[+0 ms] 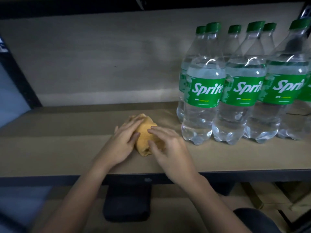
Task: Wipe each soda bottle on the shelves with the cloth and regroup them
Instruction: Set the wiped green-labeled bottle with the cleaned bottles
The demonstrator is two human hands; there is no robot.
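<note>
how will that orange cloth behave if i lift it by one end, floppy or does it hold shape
Probably floppy: the orange cloth lies bunched in soft folds on the shelf, so the bundle would likely unroll and hang. It looks light. The left hand and right hand rest on it with straight fingers, hinting it gives easily.

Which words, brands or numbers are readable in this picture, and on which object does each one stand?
"Sprite": green label of the front left bottle.
"Sprit", cut off by its neighbour: front middle bottle.
"Spri", cut off likewise: front right bottle.
Small print under each logo: too small to read.
Back-row labels: blurred, unreadable.
</note>
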